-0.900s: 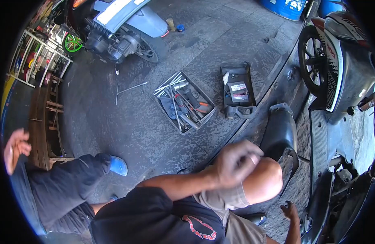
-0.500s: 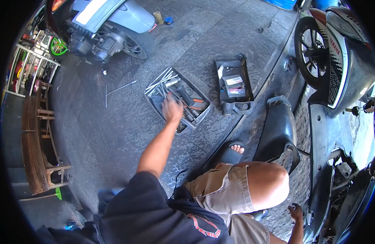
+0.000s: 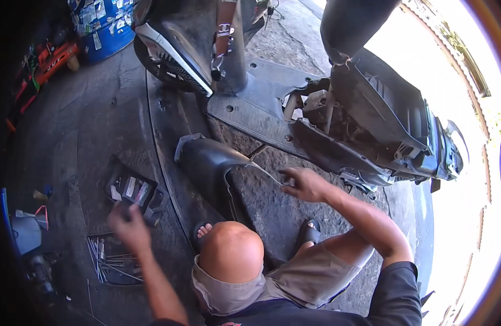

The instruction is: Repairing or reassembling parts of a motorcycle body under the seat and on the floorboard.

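My left hand (image 3: pixel 133 230) is smeared by motion over the gap between two containers; its thumb and forefinger look apart, but whether it holds anything is unclear. Below it lies a dark tool tray (image 3: pixel 104 281) with several metal wrenches and rods. Just above it stands an open black bin (image 3: pixel 158 199) with small packets in it. My right hand (image 3: pixel 306 185) hovers beside the scooter, fingers curled and thumb close to the forefinger; anything between them is too small to name. Left of that hand lies a curved black plastic panel (image 3: pixel 209 157) on the ground.
A scooter (image 3: pixel 256 119) with its underseat body opened up stands ahead and to the right. A blue drum (image 3: pixel 104 32) is at the far left. Beside the tray lies a thin T-handle wrench (image 3: pixel 90 299). My sandalled feet rest either side of the rough concrete strip.
The view has swung right toward the scooter. My left hand has lifted out of the tool tray toward the bin. My right hand has come up from beside my leg toward the scooter.
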The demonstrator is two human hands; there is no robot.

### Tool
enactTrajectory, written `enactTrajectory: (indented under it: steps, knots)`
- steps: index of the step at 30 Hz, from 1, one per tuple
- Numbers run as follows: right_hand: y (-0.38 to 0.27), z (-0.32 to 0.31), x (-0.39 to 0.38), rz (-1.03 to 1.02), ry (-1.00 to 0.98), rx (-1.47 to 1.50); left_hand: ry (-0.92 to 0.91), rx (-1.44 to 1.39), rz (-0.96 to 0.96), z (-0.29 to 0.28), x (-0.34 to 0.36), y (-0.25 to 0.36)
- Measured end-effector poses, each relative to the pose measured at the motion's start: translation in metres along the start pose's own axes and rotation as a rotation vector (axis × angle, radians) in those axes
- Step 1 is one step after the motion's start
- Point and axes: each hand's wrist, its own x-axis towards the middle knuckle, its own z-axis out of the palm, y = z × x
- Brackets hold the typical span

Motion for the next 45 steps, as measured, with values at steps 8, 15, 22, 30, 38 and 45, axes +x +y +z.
enactTrajectory:
  steps: [8, 15, 22, 30, 38, 45]
  knots:
    - [-0.073, -0.003, 0.033, -0.145, 0.581, 0.271, -0.589, -0.747, 0.336, 0.118, -0.055, 0.267]
    - [0.012, -0.080, 0.073, 0.119, 0.860, 0.197, -0.729, -0.977, 0.086, 0.276, -0.053, 0.287]
    - [0.069, -0.132, 0.166, 0.202, 0.892, 0.159, -0.564, -0.500, 0.307, 0.439, -0.068, 0.308]
    - [0.094, -0.144, 0.206, 0.140, 0.812, 0.080, -0.556, -0.264, 0.282, 0.468, -0.070, 0.336]
    - [0.101, -0.145, 0.214, 0.196, 0.680, 0.074, -0.560, -0.258, 0.273, 0.468, -0.067, 0.337]
    - [0.100, -0.149, 0.216, 0.176, 0.664, 0.084, -0.540, -0.263, 0.278, 0.468, -0.065, 0.336]
